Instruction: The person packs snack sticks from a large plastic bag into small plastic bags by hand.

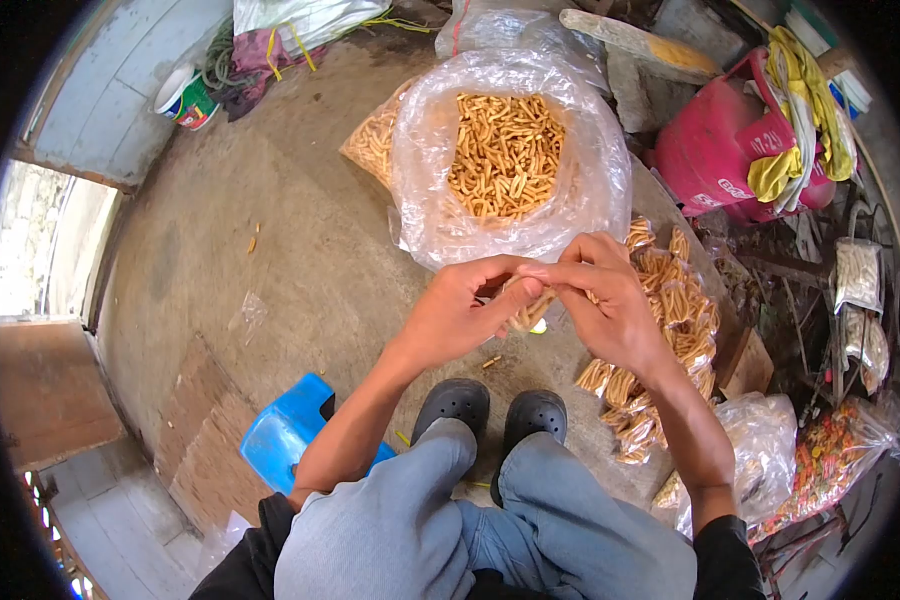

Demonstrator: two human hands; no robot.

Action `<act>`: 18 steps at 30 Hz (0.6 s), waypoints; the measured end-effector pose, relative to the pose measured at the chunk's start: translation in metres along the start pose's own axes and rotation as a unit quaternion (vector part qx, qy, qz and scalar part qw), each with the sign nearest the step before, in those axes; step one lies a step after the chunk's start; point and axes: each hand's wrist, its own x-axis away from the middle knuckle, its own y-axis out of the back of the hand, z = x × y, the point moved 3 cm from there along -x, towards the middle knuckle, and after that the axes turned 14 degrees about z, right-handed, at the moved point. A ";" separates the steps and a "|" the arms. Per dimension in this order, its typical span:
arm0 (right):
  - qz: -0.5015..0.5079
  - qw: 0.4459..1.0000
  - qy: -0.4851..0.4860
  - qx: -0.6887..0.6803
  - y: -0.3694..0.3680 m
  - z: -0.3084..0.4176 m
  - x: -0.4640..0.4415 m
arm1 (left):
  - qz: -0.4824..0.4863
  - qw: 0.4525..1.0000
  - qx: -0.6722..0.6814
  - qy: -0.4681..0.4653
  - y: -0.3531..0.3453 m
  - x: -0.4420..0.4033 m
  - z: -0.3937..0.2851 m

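My left hand point(473, 308) and my right hand point(608, 298) meet in front of me, both closed at the top of a small plastic bag of snack sticks point(530, 312). Fingers cover most of that bag, so how its mouth sits is hidden. Just beyond my hands stands a large clear plastic sack point(425, 200), its mouth spread wide around loose golden-brown snack sticks point(507, 155). On the floor to the right, beside my right forearm, lies a heap of small filled snack bags point(675, 310).
A blue plastic stool point(288, 425) is by my left forearm. Pink gas cylinders point(710, 135) draped with a yellow cloth point(795, 110) stand at the far right. Nearer on that side lies a bag of colourful snacks point(830, 455). A paint bucket point(187, 97) sits far left.
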 end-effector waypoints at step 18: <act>0.039 0.935 -0.164 -0.312 0.011 -0.022 0.003 | -0.025 0.990 0.116 -0.078 -0.001 -0.007 0.007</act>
